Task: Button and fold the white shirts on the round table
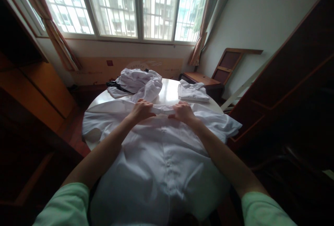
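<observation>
A white short-sleeved shirt (146, 153) lies spread over the round table, its buttoned front facing up and its lower part draped over the near edge toward me. The collar (163, 109) is at the far end. My left hand (142, 110) is closed on the left side of the collar, thumb pointing inward. On the collar's right side my right hand (182, 112) is closed likewise, its thumb near the collar opening. The sleeves stretch out to both sides, the right one reaching past the table's rim.
On the white round table (169, 88), a heap of crumpled white clothes (141, 81) stands at the back left and a folded white shirt (193, 91) at the back right. Beyond are a wooden chair (227, 64) and a curtained window. Dark wooden furniture (263, 104) flanks the right side.
</observation>
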Motion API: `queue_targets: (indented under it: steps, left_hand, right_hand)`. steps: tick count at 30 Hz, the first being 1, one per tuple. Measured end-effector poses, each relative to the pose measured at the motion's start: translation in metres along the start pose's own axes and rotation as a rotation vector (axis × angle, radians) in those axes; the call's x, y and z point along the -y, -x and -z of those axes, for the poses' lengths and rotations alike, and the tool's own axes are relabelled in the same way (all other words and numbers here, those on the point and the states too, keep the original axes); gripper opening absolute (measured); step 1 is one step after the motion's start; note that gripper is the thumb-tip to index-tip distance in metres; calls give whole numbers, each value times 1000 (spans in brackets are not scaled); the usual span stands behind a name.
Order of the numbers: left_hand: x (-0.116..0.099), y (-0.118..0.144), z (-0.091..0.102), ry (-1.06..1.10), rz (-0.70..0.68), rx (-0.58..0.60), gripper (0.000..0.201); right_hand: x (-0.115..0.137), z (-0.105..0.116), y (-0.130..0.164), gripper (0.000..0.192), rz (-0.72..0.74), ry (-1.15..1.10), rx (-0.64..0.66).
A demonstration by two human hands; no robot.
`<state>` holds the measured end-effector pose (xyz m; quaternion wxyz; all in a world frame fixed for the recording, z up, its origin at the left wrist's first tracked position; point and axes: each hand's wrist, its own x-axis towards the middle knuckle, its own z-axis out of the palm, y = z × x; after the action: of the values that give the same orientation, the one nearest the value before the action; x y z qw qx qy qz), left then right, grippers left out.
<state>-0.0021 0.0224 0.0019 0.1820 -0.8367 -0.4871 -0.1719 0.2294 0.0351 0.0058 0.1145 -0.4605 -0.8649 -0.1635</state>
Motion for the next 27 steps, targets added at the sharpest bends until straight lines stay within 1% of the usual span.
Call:
queue_targets:
  steps: [3,7,12,15,18,22,25,27]
  left_hand:
    - [6,0,0,18,4,-74,33]
    - [5,-1,2,28,28,-172,22]
    - [8,-2,4,33,61,-231,15]
    - [13,0,4,20,162,-305,17]
    - [18,2,5,2,254,-347,20]
    - [22,0,7,0,288,-356,21]
    - [22,-2,7,19,305,-368,21]
    - [22,-4,5,80,319,-356,21]
  right_hand:
    - [-5,-1,0,32,-40,-10,-50]
    - [-7,-5,-2,11,-80,-21,-197]
    - [-7,-7,-3,12,-90,-13,-376]
    - [-8,-5,-1,12,-153,12,-445]
    - [-11,-2,0,20,-227,3,-451]
    - [-14,1,-1,25,-289,-54,-402]
    - [-14,2,-2,24,-319,-102,-404]
    - [-15,1,-3,24,-317,-145,-411]
